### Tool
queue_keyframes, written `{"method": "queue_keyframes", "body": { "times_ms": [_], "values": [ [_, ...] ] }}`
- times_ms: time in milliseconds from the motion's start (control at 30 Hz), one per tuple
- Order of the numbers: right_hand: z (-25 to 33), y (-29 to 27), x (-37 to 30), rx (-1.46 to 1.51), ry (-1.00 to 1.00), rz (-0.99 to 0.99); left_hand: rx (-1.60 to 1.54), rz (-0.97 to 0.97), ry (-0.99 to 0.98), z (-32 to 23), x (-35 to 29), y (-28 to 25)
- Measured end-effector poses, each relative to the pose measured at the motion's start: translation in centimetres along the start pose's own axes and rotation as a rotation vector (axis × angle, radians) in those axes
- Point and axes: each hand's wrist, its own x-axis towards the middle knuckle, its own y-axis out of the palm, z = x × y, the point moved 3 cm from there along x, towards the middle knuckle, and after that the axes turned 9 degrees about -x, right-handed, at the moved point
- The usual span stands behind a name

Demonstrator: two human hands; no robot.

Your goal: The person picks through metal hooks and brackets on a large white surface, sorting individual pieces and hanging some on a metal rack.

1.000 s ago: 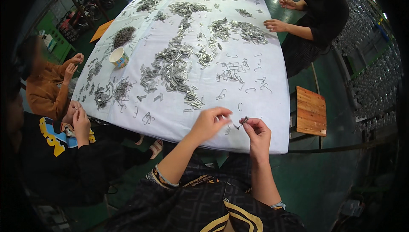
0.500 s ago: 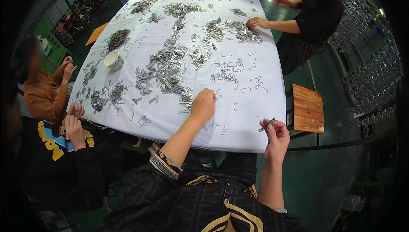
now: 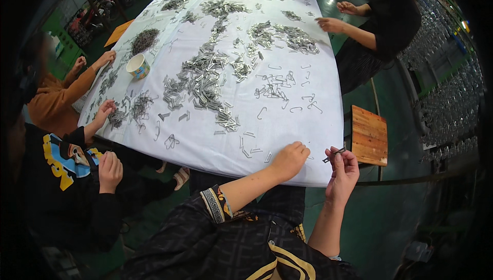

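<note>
I saw left hand (image 3: pixel 290 159) come off near edge of clip pile (image 3: pixel 201 86), well left of stool (image 3: pixel 370 135), toward right hand (image 3: pixel 343 171). Left fingers curled, contents couldn't tell. Right pinched dark metal part (image 3: pixel 339 151) just left of stool. 2 hands near each other, so part likely within left's reach.

we find the right hand (image 3: pixel 343 175) at the near right corner of the white-covered table (image 3: pixel 308 132), a dark metal piece (image 3: pixel 326 160) pinched between thumb and fingers. we note the left hand (image 3: pixel 289 162) near it, fingers bent; we cannot tell whether it grips anything. we record silvery clips (image 3: pixel 204 82) heaped mid-table, wire hooks (image 3: pixel 276 90) scattered to their right, and a paper cup (image 3: pixel 140 70) to their left. we observe a wooden stool (image 3: pixel 368 137) beyond the right edge and a co-worker in black (image 3: pixel 394 29) farther along that side.
</note>
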Motion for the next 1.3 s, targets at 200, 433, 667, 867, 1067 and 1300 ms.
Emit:
{"method": "queue_keyframes", "body": {
  "times_ms": [200, 433, 667, 867, 1067, 1300],
  "values": [
    [0.5, -0.7, -0.2, -0.015, -0.015, -0.027, 0.157, -0.117, 0.005, -1.1, -0.3, -0.4],
    [0.8, -0.9, -0.2, -0.036, -0.022, -0.051, 0.022, 0.003, 0.015, -1.9, -2.2, 1.2],
    [1.7, -1.3, -0.1, -0.050, -0.054, -0.060, -0.027, -0.137, 0.069, -0.7, 1.0, 0.7],
    [0.9, -1.5, -0.3, -0.073, -0.040, -0.028, 0.438, -0.426, -0.334, 8.5, 1.9, -7.5],
    [-0.6, 2.3, -1.0, -0.043, 0.036, 0.111, 0.641, -0.010, -0.451, 9.5, 3.0, -8.7],
    [-0.8, 4.7, -1.7, -0.052, 0.105, 0.172, 0.603, 0.009, -0.389, 10.2, 3.0, -9.6]
  ]
}}
